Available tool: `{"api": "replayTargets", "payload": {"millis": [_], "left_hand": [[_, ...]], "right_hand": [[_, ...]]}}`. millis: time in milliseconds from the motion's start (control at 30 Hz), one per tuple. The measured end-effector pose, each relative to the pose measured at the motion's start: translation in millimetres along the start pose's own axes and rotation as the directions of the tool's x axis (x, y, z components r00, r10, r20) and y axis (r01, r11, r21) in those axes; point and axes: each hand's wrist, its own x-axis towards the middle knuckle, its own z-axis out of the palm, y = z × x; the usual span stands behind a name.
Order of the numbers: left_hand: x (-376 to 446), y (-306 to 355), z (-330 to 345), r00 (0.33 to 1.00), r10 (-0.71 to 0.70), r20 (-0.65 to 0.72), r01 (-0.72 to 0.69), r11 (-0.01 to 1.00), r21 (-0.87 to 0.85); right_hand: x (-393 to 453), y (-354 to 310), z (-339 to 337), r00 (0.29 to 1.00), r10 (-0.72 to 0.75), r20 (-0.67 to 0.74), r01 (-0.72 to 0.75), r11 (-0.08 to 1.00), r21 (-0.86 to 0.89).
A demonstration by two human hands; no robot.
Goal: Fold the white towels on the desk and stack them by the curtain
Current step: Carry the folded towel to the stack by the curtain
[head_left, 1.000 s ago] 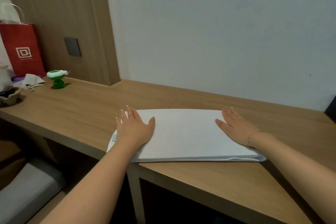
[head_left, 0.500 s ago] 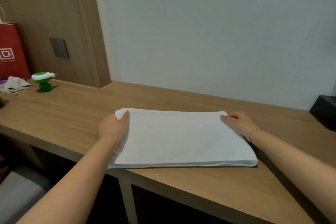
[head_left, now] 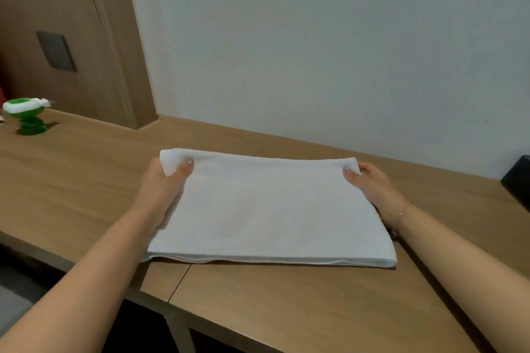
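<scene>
A white towel (head_left: 266,209), folded into a wide rectangle, lies on the wooden desk (head_left: 286,309) near its front edge. My left hand (head_left: 165,183) pinches the towel's far left corner, thumb on top, and that corner is lifted a little. My right hand (head_left: 372,186) pinches the far right corner in the same way. The near edge of the towel rests flat on the desk. No curtain is in view.
A green and white toy (head_left: 27,116) stands at the far left of the desk. A dark box (head_left: 519,180) sits at the right edge by the wall. A wooden panel with a grey switch plate (head_left: 56,50) rises at the back left.
Both hands went from pressing flat on the towel to its far corners and now pinch them, lifting the far edge slightly. The view has shifted to the right.
</scene>
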Motion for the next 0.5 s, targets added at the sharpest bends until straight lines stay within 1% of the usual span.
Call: {"api": "replayTargets", "payload": {"millis": [67,100,133,200,233,300,400,500], "left_hand": [[16,3,3,0.999,-0.045,0.007,0.045,0.990,-0.134],[24,4,5,0.996,-0.084,-0.004,0.082,0.984,-0.158],[31,6,8,0.993,-0.115,-0.024,0.111,0.985,-0.133],[50,3,12,0.987,-0.131,-0.093,0.134,0.990,0.033],[58,-1,13,0.986,-0.121,-0.113,0.133,0.985,0.109],[69,-6,13,0.987,-0.111,-0.116,0.129,0.980,0.153],[72,-3,14,0.981,-0.161,-0.106,0.167,0.985,0.052],[67,4,14,0.966,-0.247,-0.074,0.239,0.966,-0.097]], "right_hand": [[19,-2,4,0.998,0.055,0.031,-0.055,0.998,0.001],[27,-5,6,0.994,0.091,0.068,-0.091,0.996,0.002],[34,-8,8,0.986,0.130,0.106,-0.130,0.991,-0.003],[51,-14,13,0.971,0.200,0.131,-0.199,0.980,-0.021],[58,-15,16,0.967,0.230,0.113,-0.227,0.973,-0.034],[70,-15,21,0.958,0.283,0.054,-0.280,0.959,-0.053],[77,-16,23,0.946,0.324,0.032,-0.323,0.946,-0.026],[70,-24,20,0.930,0.357,0.088,-0.360,0.932,0.024]]}}
